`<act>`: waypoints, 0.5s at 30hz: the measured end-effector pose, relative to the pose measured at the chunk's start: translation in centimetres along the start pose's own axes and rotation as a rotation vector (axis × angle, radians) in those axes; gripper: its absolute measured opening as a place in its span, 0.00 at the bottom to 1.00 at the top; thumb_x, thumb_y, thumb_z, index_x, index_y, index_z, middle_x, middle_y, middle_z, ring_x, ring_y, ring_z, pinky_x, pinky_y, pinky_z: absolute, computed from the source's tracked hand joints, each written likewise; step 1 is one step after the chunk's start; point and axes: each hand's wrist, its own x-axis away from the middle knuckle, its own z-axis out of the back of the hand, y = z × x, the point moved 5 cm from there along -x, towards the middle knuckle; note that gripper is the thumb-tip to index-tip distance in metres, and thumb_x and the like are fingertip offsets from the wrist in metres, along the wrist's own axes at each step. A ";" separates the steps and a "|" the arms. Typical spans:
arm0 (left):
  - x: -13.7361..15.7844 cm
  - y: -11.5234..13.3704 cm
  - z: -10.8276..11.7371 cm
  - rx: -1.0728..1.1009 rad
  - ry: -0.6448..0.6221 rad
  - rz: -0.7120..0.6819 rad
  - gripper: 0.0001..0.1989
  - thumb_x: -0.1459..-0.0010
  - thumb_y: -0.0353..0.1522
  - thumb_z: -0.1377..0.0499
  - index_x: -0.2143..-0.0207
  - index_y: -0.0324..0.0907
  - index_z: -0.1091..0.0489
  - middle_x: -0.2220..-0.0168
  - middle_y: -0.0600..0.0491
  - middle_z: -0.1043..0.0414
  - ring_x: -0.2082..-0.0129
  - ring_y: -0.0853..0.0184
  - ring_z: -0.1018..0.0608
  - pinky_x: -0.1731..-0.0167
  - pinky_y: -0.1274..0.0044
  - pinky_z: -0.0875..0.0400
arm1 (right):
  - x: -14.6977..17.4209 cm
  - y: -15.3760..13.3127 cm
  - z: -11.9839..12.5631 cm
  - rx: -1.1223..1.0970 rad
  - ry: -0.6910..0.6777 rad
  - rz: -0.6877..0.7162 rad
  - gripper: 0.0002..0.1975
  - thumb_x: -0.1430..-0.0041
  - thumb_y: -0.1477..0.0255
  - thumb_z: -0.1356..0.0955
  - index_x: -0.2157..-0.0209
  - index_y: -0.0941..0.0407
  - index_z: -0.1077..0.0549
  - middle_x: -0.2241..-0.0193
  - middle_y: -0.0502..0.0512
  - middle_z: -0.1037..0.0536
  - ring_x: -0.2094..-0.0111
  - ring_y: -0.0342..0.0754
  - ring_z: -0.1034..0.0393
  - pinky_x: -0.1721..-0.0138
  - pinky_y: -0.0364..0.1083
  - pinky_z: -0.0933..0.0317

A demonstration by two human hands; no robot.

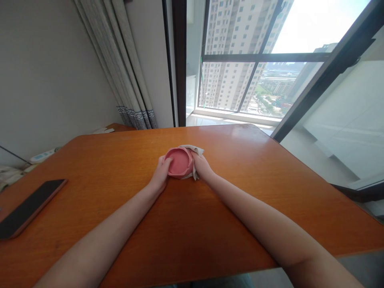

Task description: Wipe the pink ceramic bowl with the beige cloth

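Between my hands, over the middle of the table, is a small pink bowl [181, 163] tilted so that its hollow faces me. My left hand [161, 173] grips its left side, thumb over the rim and fingers out of sight behind. A pale cloth [196, 150] wraps the bowl's right and far side, with a corner hanging below. My right hand [203, 165] is closed on this cloth and presses it against the bowl's outer wall; its fingertips are hidden.
The brown wooden table [120, 160] spreads around my arms. A dark, flat phone-like slab [33, 208] lies at the left. Beyond the table's left edge rests a white power strip [43, 155]. A grey curtain [120, 60] and a large window [240, 80] stand behind.
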 end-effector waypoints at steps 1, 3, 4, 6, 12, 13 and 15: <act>-0.1 0.0 -0.1 -0.007 -0.020 -0.023 0.13 0.51 0.35 0.39 0.62 0.40 0.30 0.63 0.52 0.29 0.62 0.67 0.29 0.60 0.77 0.35 | -0.1 0.0 0.0 0.000 -0.012 0.003 0.13 0.45 0.64 0.36 0.63 0.53 0.24 0.59 0.49 0.21 0.53 0.49 0.30 0.47 0.47 0.40; -0.3 0.1 0.0 0.028 -0.029 -0.071 0.12 0.50 0.35 0.40 0.62 0.40 0.29 0.60 0.51 0.28 0.59 0.66 0.28 0.57 0.76 0.36 | -0.2 0.7 0.1 -0.005 0.016 -0.043 0.14 0.45 0.62 0.36 0.64 0.53 0.24 0.60 0.50 0.21 0.53 0.50 0.30 0.48 0.47 0.39; -0.4 0.1 0.1 0.065 -0.010 -0.089 0.12 0.49 0.36 0.40 0.63 0.40 0.29 0.60 0.51 0.28 0.58 0.66 0.28 0.55 0.76 0.36 | -0.1 1.2 0.2 -0.011 0.045 -0.089 0.15 0.46 0.60 0.35 0.63 0.54 0.24 0.60 0.51 0.21 0.53 0.50 0.29 0.49 0.48 0.38; -0.4 0.3 0.4 0.148 0.047 -0.118 0.11 0.48 0.37 0.41 0.62 0.42 0.29 0.59 0.52 0.28 0.57 0.66 0.28 0.54 0.76 0.36 | 0.3 2.3 0.0 -0.031 0.077 -0.184 0.19 0.47 0.56 0.35 0.60 0.54 0.24 0.59 0.52 0.21 0.53 0.52 0.29 0.51 0.48 0.36; -0.1 0.9 -0.1 0.165 0.000 -0.073 0.13 0.50 0.32 0.40 0.60 0.43 0.30 0.60 0.54 0.28 0.60 0.69 0.27 0.59 0.78 0.33 | 0.7 2.2 -0.5 -0.003 0.074 -0.121 0.20 0.46 0.57 0.35 0.54 0.51 0.27 0.52 0.50 0.25 0.47 0.49 0.35 0.44 0.47 0.44; -0.1 0.7 -0.2 0.159 -0.001 -0.034 0.12 0.50 0.32 0.41 0.61 0.42 0.30 0.62 0.54 0.28 0.62 0.69 0.27 0.61 0.78 0.32 | 0.6 1.9 -0.5 -0.003 0.061 -0.081 0.20 0.45 0.57 0.36 0.54 0.51 0.27 0.51 0.49 0.26 0.46 0.48 0.36 0.43 0.47 0.45; -0.2 0.2 -0.1 0.155 0.018 0.043 0.11 0.50 0.31 0.41 0.61 0.41 0.30 0.64 0.54 0.28 0.66 0.70 0.27 0.66 0.79 0.32 | 0.4 1.4 -0.2 0.012 0.042 -0.042 0.18 0.44 0.59 0.36 0.55 0.51 0.27 0.51 0.48 0.26 0.46 0.48 0.36 0.43 0.47 0.46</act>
